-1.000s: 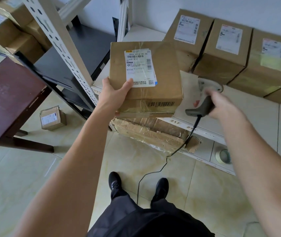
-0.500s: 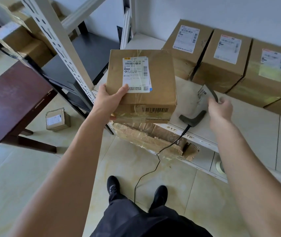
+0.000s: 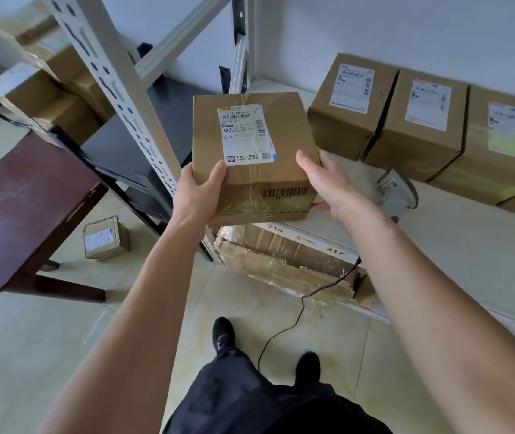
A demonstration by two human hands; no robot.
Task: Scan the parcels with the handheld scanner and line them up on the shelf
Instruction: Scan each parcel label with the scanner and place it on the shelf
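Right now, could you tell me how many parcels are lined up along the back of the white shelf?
3 in full view: left parcel, middle parcel, right parcel. A fourth may sit cut off at the right edge.

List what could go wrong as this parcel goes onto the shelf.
The scanner lies on the shelf beside the right hand; the held parcel could knock it. Its cable trails near the feet and might snag. The parcel could bump the row of parcels.
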